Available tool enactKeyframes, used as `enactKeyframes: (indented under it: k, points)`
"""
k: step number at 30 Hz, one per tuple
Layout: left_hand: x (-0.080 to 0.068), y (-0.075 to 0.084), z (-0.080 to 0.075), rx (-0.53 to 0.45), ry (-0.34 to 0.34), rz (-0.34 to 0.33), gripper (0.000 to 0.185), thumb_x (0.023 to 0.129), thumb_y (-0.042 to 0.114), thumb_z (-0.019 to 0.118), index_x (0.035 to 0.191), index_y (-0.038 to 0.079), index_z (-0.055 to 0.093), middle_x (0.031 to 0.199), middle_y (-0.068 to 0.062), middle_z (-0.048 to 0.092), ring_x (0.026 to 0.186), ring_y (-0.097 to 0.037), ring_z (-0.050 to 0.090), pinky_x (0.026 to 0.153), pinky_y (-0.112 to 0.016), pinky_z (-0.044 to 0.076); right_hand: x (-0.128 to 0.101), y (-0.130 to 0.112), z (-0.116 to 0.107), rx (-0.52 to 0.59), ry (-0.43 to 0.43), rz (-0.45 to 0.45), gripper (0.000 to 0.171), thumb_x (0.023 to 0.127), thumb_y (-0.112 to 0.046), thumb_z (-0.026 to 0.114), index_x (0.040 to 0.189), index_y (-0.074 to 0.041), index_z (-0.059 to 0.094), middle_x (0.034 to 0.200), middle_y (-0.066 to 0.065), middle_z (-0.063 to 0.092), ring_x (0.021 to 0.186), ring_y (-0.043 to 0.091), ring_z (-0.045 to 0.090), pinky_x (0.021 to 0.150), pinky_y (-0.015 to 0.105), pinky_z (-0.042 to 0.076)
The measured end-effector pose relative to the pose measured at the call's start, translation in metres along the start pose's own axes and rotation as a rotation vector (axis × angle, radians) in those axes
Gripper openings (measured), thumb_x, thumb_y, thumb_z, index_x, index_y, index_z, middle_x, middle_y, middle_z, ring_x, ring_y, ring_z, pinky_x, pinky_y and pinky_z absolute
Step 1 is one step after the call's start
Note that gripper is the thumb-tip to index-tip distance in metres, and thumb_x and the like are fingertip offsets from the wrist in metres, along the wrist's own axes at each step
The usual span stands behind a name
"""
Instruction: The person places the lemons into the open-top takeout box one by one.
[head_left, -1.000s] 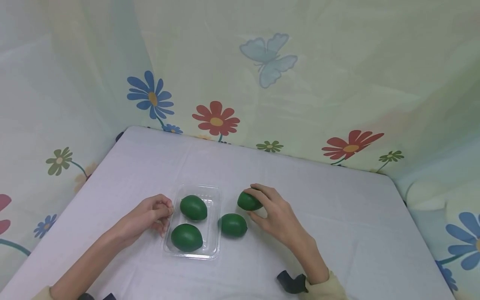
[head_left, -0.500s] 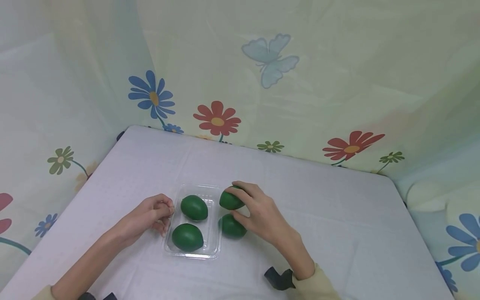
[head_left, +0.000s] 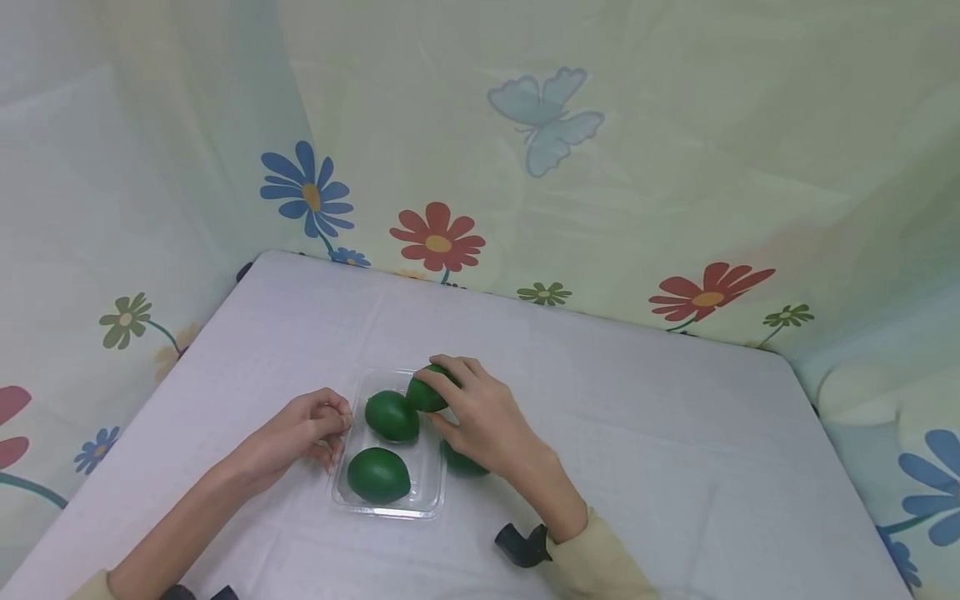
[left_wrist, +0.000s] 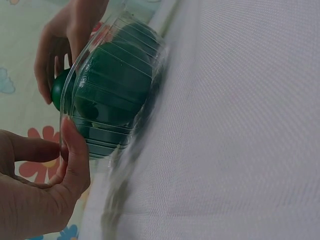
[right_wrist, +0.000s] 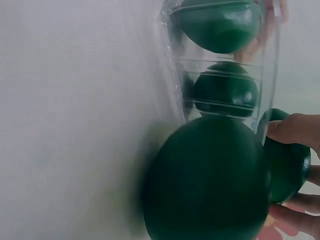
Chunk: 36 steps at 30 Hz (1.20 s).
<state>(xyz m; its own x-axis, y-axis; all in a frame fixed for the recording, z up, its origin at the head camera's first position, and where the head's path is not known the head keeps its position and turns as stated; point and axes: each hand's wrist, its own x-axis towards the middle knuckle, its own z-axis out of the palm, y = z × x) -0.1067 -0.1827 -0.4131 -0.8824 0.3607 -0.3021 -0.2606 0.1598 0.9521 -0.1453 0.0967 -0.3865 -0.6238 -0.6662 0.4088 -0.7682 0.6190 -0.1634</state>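
Observation:
A clear plastic container stands on the table with two green limes inside, the far lime and the near lime. My left hand pinches its left rim between thumb and finger, as the left wrist view shows on the container rim. In my right hand is another lime, gripped from above and overlapping the container's far right corner. Under that hand a loose lime lies beside the container's right wall, partly hidden; this lime looms large in the right wrist view.
A white cloth covers the table. Behind it hangs a curtain printed with flowers and a butterfly. A dark wrist-worn piece sits by the right sleeve.
My right hand has carried its lime leftward, from right of the container to over its far right corner, passing above the loose lime. The left hand has stayed on the rim.

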Motion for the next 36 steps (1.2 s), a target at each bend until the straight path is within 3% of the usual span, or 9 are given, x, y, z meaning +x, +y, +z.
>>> enactKeyframes:
  k: [12, 24, 36]
  points:
    - [0.002, 0.002, 0.003, 0.028, 0.006, 0.001, 0.026, 0.101, 0.009, 0.05, 0.119, -0.01, 0.044, 0.087, -0.009, 0.055, 0.072, -0.019, 0.058, 0.061, -0.029, 0.056, 0.005, -0.004, 0.01, -0.045, -0.016, -0.01, 0.05, 0.085, -0.022, 0.085, 0.131, -0.018, 0.065, 0.131, 0.009, 0.064, 0.113, 0.025, 0.064, 0.085, 0.036, 0.063]
    - [0.002, 0.001, 0.004, 0.023, 0.015, 0.003, 0.025, 0.101, 0.008, 0.049, 0.119, -0.008, 0.046, 0.087, -0.008, 0.056, 0.074, -0.018, 0.057, 0.061, -0.029, 0.056, 0.006, -0.005, 0.014, -0.046, -0.056, 0.05, 0.056, 0.087, -0.027, 0.084, 0.137, -0.018, 0.061, 0.137, 0.01, 0.062, 0.117, 0.025, 0.064, 0.088, 0.037, 0.062]
    - [-0.001, 0.003, 0.002, 0.023, 0.018, 0.008, 0.024, 0.1, 0.005, 0.048, 0.118, -0.009, 0.046, 0.086, -0.008, 0.055, 0.073, -0.017, 0.057, 0.06, -0.029, 0.056, -0.012, 0.004, -0.012, -0.028, -0.01, 0.11, 0.069, 0.082, -0.022, 0.088, 0.143, -0.017, 0.056, 0.139, 0.007, 0.063, 0.122, 0.023, 0.063, 0.093, 0.039, 0.06]
